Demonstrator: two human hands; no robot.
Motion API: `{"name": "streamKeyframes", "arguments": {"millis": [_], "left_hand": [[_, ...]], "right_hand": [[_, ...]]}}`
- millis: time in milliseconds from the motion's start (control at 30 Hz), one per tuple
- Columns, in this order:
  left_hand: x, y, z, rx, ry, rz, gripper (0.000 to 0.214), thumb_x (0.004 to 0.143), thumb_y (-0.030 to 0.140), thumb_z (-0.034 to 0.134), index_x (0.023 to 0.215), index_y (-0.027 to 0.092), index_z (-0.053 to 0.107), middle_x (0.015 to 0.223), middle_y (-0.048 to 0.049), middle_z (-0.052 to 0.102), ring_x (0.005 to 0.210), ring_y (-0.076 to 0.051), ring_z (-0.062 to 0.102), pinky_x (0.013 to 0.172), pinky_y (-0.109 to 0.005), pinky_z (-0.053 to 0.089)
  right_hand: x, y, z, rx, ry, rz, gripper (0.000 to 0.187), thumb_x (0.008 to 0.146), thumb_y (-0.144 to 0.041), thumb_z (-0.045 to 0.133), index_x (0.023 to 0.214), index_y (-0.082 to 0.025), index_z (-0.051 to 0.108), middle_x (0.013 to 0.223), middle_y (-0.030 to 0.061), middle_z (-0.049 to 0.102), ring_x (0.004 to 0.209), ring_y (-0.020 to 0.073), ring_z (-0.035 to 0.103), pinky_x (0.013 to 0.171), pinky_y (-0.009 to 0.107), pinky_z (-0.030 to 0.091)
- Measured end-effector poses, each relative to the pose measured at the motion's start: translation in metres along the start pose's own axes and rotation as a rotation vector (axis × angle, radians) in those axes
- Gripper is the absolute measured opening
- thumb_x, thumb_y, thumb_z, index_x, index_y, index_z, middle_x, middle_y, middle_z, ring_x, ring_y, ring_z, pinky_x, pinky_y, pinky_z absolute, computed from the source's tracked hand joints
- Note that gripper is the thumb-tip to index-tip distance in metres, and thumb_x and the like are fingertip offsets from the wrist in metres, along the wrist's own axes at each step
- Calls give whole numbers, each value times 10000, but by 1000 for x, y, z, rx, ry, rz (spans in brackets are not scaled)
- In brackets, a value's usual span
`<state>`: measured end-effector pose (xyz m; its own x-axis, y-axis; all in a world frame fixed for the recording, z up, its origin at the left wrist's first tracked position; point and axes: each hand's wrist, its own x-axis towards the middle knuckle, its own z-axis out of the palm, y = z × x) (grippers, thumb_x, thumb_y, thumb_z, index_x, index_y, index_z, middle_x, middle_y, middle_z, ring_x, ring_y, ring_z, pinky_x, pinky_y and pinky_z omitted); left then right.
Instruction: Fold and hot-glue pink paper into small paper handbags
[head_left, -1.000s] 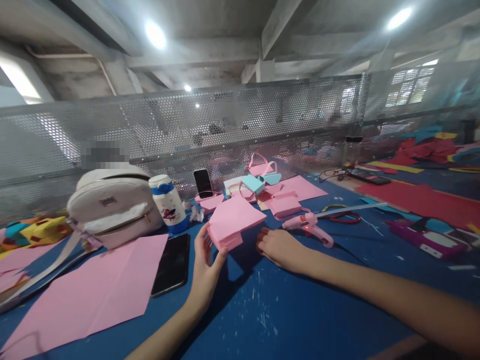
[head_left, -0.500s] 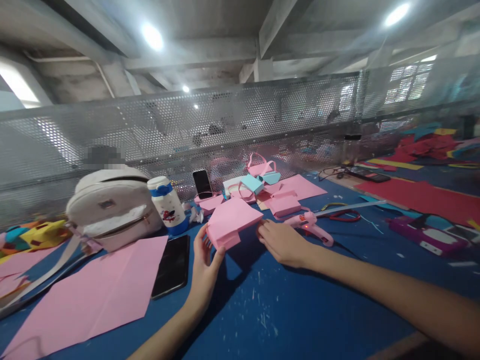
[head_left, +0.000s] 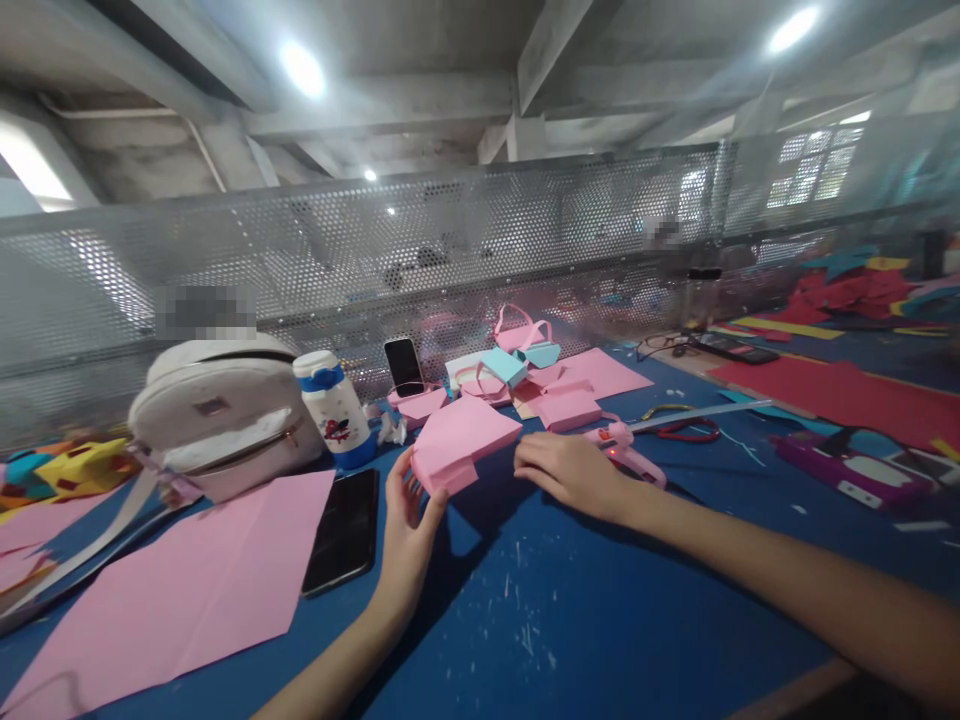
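A person's two bare hands work over a blue tabletop [head_left: 465, 650]. The left hand [head_left: 409, 525] grips a folded pink paper piece [head_left: 465, 435] by its near left edge, thumb in front and the other fingers behind, tilting it just above the surface, at the middle of the view. The right hand [head_left: 574, 470] is beside the piece's right corner, apart from it, its fingers curled together; whether they pinch anything small, I cannot tell.

The step in hand looks like steadying and shaping this folded piece. A next move on it would call for a firm left hold and a light touch from the right fingers, so the folds are not crushed.

Counted around them: one pink glue gun [head_left: 637, 463] with a small red light, partly behind the right hand; one pink paper box [head_left: 568, 407] beyond that hand; two light blue paper pieces, one nearer [head_left: 505, 367] and one farther [head_left: 541, 354], in an overlapping heap where other pink items are hard to separate. On the left are one large creased pink sheet [head_left: 187, 580], one pale backpack [head_left: 217, 415], one bottle [head_left: 334, 410] and two phones, one lying flat [head_left: 343, 530], one propped upright [head_left: 403, 366].
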<state>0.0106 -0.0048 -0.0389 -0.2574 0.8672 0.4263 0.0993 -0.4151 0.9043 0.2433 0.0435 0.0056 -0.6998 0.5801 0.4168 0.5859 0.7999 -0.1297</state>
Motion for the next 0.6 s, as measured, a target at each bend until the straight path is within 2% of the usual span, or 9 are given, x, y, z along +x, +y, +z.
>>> {"name": "streamKeyframes", "arguments": {"millis": [100,233,367,467,600], "left_hand": [[2,0,0,12,10,-22,761,762,616,690,1327,195,401,1473,-191,407,1350,-355,437,1127,-526,351],[5,2,0,32,41,-38,783,721,656,696,1292,196,421,1443,-195,440,1330,-361,464,1098,-507,394],[6,3,1,46,71,-70,805,694,674,702,1274,183,436,1425,-201,466,1315,-361,486,1059,-465,446],[7,2,0,39,87,-95,798,688,665,709,1267,183,444,1417,-197,482,1305,-359,499,1039,-449,466],[7,-1,-1,32,89,-114,781,686,642,724,1262,190,449,1419,-191,487,1302,-360,503,1022,-448,480]], "right_hand": [[0,4,-19,76,104,12,105,946,-220,609,850,-199,645,876,5,710,823,166,630,705,277,407],[-2,7,-42,22,185,57,133,901,-234,669,772,-212,650,784,-23,694,749,153,613,663,264,375],[-3,4,-55,-46,202,71,224,960,-283,579,757,-195,617,771,3,674,729,161,595,637,261,354],[-6,-1,-60,-3,225,79,282,994,-300,499,748,-188,581,775,16,659,699,154,574,626,259,350],[-8,-8,-66,160,171,108,158,923,-275,622,788,-199,591,784,-18,666,695,133,586,625,243,358]]}}
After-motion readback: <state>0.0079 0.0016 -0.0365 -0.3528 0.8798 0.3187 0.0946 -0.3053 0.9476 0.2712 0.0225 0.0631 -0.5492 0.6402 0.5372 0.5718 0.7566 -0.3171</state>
